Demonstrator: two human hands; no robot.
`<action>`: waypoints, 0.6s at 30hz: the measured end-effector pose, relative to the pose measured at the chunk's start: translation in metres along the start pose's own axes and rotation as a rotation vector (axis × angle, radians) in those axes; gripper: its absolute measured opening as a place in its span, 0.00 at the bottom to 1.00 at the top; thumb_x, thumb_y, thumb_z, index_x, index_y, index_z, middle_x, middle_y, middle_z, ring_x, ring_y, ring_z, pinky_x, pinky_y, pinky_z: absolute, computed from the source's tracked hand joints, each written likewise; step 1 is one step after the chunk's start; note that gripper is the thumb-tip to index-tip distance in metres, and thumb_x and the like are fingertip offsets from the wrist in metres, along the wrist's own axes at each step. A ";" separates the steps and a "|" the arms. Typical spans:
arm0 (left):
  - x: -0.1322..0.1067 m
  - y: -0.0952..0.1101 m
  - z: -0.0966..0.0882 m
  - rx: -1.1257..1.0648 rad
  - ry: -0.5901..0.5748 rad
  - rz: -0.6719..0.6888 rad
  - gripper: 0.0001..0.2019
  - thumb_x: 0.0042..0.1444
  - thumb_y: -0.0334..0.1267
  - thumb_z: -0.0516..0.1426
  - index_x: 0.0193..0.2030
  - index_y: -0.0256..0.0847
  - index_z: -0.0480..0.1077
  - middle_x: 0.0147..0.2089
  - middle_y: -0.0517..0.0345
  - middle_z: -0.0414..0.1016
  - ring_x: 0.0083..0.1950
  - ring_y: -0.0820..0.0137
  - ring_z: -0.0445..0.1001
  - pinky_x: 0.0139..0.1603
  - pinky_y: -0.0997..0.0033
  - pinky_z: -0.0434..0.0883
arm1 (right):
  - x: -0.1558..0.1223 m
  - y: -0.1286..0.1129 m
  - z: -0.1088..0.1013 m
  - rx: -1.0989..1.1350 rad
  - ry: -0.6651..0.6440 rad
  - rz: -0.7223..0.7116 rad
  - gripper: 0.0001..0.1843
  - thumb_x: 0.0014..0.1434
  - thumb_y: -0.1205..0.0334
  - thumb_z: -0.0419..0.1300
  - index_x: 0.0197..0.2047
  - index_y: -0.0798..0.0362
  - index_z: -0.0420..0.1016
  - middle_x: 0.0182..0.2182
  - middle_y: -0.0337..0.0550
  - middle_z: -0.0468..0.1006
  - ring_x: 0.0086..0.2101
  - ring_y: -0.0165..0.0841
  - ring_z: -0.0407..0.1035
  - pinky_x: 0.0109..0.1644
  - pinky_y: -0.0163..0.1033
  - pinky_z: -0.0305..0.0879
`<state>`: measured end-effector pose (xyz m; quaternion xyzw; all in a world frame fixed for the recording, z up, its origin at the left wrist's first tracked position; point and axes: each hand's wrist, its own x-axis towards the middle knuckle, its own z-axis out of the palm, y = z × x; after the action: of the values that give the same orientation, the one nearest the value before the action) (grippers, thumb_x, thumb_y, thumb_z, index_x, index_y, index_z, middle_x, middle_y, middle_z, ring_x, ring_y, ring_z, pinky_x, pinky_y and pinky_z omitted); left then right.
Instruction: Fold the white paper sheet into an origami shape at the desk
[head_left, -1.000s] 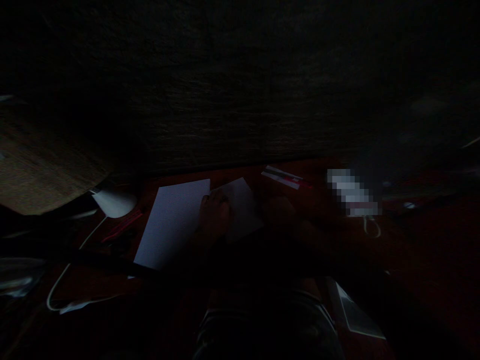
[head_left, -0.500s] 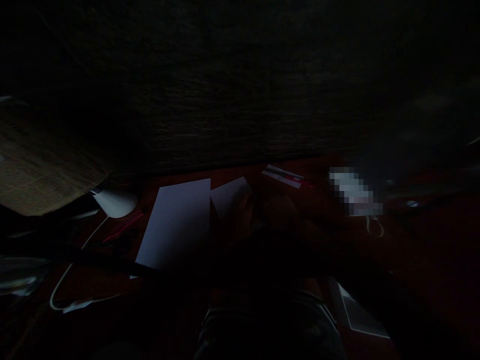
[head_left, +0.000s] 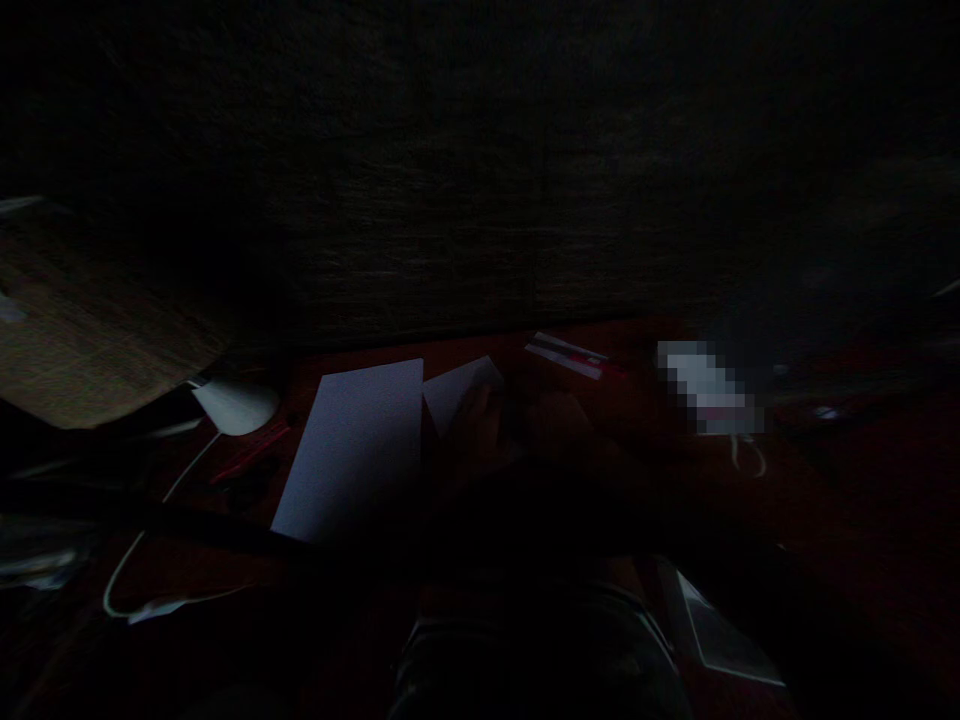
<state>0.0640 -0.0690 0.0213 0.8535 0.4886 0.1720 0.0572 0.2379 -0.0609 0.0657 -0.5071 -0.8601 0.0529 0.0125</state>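
Observation:
The scene is very dark. A smaller white sheet of paper [head_left: 452, 388] lies on the reddish table, partly covered by my hands. My left hand [head_left: 478, 420] is over its middle, the fingers bent and closed on the paper. Close beside it on the right, my right hand [head_left: 553, 418] rests low over the same spot; its fingers are lost in shadow. Left of both hands lies a larger stack or sheet of white paper [head_left: 360, 430], its near end in shadow. Behind my right hand is a pale strip with a dark and red middle [head_left: 568, 354].
A white lamp base [head_left: 236, 405] with a cord [head_left: 124, 560] stands at left under a tan shade [head_left: 97, 330]. Red, slim items [head_left: 251, 453] lie near it. At right are a blurred-out white object [head_left: 705, 388] and, nearer, a pale-edged flat object [head_left: 727, 630]. A dark wall rises behind.
My hands have shifted only slightly over the small sheet. The picture is a little darker and the view has moved a touch; the other things lie as before.

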 end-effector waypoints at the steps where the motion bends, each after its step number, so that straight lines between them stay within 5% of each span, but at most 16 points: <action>1: 0.000 0.000 0.000 -0.004 0.006 0.002 0.16 0.62 0.34 0.59 0.56 0.36 0.69 0.59 0.40 0.68 0.63 0.52 0.68 0.65 0.50 0.71 | 0.000 0.000 -0.001 0.002 -0.006 -0.002 0.21 0.68 0.58 0.55 0.60 0.56 0.77 0.60 0.60 0.75 0.54 0.48 0.74 0.52 0.45 0.74; 18: 0.000 0.001 -0.010 0.129 -0.030 -0.010 0.15 0.68 0.40 0.56 0.57 0.34 0.71 0.60 0.37 0.71 0.61 0.50 0.71 0.66 0.48 0.70 | 0.005 -0.008 -0.004 -0.105 -0.023 0.055 0.20 0.70 0.67 0.50 0.54 0.57 0.82 0.59 0.62 0.78 0.47 0.46 0.80 0.47 0.47 0.74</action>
<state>0.0614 -0.0705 0.0305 0.8554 0.5021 0.1271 0.0103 0.2282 -0.0600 0.0702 -0.5297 -0.8477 0.0138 -0.0254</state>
